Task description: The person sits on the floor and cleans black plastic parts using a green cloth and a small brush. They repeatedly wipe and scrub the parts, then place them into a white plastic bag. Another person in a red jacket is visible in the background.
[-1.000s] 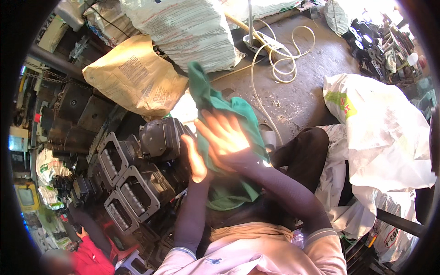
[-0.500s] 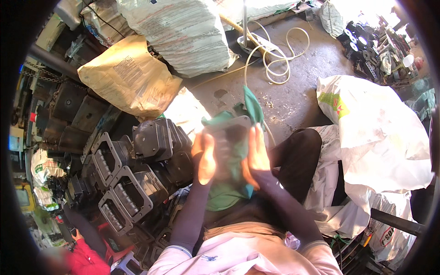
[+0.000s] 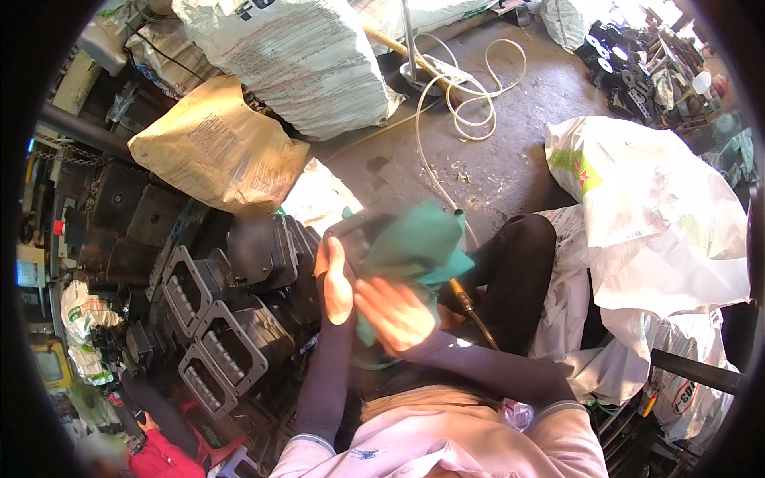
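Observation:
My left hand (image 3: 335, 280) grips the left side of a dark plastic part (image 3: 356, 233) that I hold over my lap. A green cloth (image 3: 416, 249) drapes across the part and hangs down toward my waist. My right hand (image 3: 396, 313) presses on the cloth from the near side, fingers bunched into it. Most of the part is hidden under the cloth.
Several black rectangular plastic housings (image 3: 217, 334) are stacked at my left. A tan paper sack (image 3: 215, 147) and a large woven sack (image 3: 299, 56) lie beyond them. A white hose (image 3: 466, 95) coils on the concrete floor. White plastic bags (image 3: 661, 215) sit at my right.
The cloth, lifted high a second ago, has come down over the part. My hands have dropped lower and my right hand has moved across the cloth to the near side.

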`<state>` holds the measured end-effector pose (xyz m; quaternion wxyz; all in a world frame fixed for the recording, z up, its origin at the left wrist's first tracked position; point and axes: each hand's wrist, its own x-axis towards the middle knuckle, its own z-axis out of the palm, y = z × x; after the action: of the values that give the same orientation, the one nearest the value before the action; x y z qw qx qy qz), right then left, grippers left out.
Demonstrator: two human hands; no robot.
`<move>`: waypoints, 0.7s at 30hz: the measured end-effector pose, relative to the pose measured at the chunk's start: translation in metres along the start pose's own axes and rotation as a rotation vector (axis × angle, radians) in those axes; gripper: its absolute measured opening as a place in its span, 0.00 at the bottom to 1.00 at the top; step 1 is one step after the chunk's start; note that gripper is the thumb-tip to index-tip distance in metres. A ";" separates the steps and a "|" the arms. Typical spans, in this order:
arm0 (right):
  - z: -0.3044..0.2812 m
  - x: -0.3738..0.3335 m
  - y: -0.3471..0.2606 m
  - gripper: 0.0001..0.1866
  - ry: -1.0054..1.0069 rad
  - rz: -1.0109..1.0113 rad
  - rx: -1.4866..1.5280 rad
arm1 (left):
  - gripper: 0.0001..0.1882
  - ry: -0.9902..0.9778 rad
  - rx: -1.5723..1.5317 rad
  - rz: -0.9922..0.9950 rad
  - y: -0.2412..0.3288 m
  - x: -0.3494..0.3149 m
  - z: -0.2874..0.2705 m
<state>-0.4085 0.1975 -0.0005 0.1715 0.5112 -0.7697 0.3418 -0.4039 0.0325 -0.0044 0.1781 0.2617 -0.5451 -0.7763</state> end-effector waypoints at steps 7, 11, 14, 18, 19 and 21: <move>-0.006 -0.032 0.059 0.38 0.176 0.698 0.641 | 0.19 -0.006 -0.006 0.006 -0.012 0.004 0.001; -0.017 -0.025 0.066 0.32 0.249 1.072 1.501 | 0.20 -0.172 -0.148 -0.038 -0.005 0.014 -0.010; -0.036 -0.014 0.060 0.31 0.018 0.820 1.170 | 0.21 -0.190 -0.186 -0.045 0.006 0.021 -0.011; -0.042 0.002 0.036 0.32 0.009 0.318 0.698 | 0.23 -0.038 0.105 -0.042 0.016 0.025 0.003; -0.042 0.006 0.030 0.31 0.078 0.214 0.647 | 0.24 -0.062 0.170 0.007 0.015 0.024 0.009; -0.040 0.013 0.027 0.32 0.046 0.250 0.503 | 0.24 -0.112 0.300 0.107 0.008 0.021 0.019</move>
<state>-0.4421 0.2236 0.0266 0.0133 0.4308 -0.7138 0.5520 -0.4324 0.0325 0.0040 0.1474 0.2125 -0.6772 -0.6888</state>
